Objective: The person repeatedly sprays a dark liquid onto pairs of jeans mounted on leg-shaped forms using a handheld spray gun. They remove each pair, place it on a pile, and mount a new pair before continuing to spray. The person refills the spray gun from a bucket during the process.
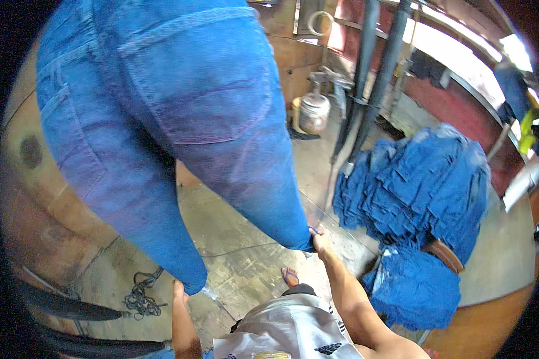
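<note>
A pair of blue jeans [212, 90] hangs large in front of me, back pockets facing me, with both legs filled out and spread apart. Purplish streaks show around the pockets and thighs. At the lower end of the left leg, my left hand [180, 289] is closed on the hem. My right hand [320, 240] grips the other hem, farther from me and to the right, fingers pinched on the cloth. Whatever fills the legs is hidden inside the denim.
Stacked blue denim garments [413, 182] stand at the right, with another denim bundle [416, 287] nearer me. A spray gun with a metal cup [314, 110] is beyond the jeans, beside dark upright pipes [380, 66]. A tangled cord [142, 299] lies on the floor, near black tubes [78, 305].
</note>
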Motion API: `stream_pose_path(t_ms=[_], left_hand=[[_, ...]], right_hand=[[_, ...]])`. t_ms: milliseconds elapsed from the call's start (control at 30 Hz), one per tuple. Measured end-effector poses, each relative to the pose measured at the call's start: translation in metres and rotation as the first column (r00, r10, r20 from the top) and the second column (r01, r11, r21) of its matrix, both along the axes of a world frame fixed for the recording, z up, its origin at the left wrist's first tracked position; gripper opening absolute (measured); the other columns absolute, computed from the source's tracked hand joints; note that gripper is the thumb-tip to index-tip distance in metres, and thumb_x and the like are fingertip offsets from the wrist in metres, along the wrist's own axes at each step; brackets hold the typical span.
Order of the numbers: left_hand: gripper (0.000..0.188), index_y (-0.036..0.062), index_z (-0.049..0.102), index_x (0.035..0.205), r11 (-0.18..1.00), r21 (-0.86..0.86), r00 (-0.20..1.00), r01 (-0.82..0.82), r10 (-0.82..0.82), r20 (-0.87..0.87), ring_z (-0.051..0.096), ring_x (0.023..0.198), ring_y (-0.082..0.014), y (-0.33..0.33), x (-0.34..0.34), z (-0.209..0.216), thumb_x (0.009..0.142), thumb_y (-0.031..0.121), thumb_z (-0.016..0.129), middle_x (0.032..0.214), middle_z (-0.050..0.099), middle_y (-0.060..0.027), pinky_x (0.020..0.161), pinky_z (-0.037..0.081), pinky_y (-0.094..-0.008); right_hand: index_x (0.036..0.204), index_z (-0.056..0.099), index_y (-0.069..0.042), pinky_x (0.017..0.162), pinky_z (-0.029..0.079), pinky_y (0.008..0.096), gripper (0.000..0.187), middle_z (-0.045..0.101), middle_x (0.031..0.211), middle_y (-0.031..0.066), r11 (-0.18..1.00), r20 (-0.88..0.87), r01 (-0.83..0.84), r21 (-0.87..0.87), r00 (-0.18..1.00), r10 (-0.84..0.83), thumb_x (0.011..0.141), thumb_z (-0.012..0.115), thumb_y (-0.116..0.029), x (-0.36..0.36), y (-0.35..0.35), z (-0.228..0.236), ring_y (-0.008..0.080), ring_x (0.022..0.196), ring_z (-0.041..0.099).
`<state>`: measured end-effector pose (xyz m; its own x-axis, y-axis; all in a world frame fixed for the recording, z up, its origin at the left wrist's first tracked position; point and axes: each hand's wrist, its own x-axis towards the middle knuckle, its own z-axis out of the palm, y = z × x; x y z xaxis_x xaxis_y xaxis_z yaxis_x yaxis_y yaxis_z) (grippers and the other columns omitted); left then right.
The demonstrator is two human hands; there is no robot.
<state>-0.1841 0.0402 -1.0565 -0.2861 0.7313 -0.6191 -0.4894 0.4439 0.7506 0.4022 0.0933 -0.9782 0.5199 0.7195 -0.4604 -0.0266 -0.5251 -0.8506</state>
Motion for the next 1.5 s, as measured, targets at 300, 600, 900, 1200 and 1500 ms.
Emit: stream_pose_path(t_ms=[300,600,900,1200,1500], left_hand=[[0.042,-0.0005,0.064,0.121,0.998,0.056,0.984,0.021,-0.011,-0.177,0.069,0.097,-0.0239,-0.008,0.04,-0.02,0.099,0.035,0.058,0.113,0.07,-0.0117,0.085,0.056,-0.0411],[0.044,-0.0019,0.063,0.121,0.996,0.008,0.993,-0.087,0.087,-0.076,0.068,0.1,-0.0287,-0.041,0.071,-0.034,0.1,0.036,0.051,0.12,0.067,-0.0145,0.088,0.056,-0.0445],[0.05,-0.0048,0.06,0.128,0.958,0.094,0.939,-0.273,0.286,-0.193,0.067,0.108,-0.033,-0.094,0.108,0.009,0.099,0.035,0.049,0.126,0.065,-0.0174,0.091,0.055,-0.0489],[0.043,-0.004,0.062,0.123,0.921,0.173,0.896,-0.35,0.383,-0.227,0.068,0.101,-0.0312,-0.151,0.176,0.029,0.097,0.028,0.05,0.118,0.068,-0.0153,0.088,0.055,-0.0476],[0.044,-0.0006,0.063,0.123,0.886,0.181,0.863,-0.426,0.458,-0.211,0.069,0.095,-0.03,-0.13,0.197,0.009,0.095,0.033,0.055,0.115,0.069,-0.0144,0.087,0.056,-0.0469]], right_hand=[[0.111,0.071,-0.001,0.08,0.052,0.0417,0.027,0.072,0.091,0.0227,0.99,0.453,-0.134,0.039,0.886,0.102,0.097,0.061,-0.022,-0.002,-0.108,-0.012,0.0282,0.082,0.07],[0.117,0.071,-0.007,0.08,0.052,0.0397,0.03,0.074,0.092,0.0188,0.925,0.324,-0.366,0.099,0.891,0.318,0.101,0.057,-0.027,0.001,-0.097,0.0,0.028,0.083,0.071],[0.116,0.073,-0.009,0.088,0.052,0.0433,0.034,0.074,0.099,0.0202,0.947,0.185,-0.32,0.013,0.932,0.312,0.098,0.058,-0.034,0.062,-0.09,0.035,0.0322,0.095,0.072],[0.118,0.07,-0.009,0.086,0.051,0.0493,0.035,0.07,0.101,0.0265,0.903,0.392,-0.423,0.078,0.845,0.363,0.101,0.054,-0.034,0.096,-0.096,0.053,0.0435,0.098,0.068],[0.12,0.071,-0.01,0.086,0.051,0.0496,0.033,0.07,0.102,0.0277,0.874,0.36,-0.481,0.062,0.828,0.43,0.101,0.055,-0.032,0.076,-0.096,0.045,0.0435,0.099,0.068]])
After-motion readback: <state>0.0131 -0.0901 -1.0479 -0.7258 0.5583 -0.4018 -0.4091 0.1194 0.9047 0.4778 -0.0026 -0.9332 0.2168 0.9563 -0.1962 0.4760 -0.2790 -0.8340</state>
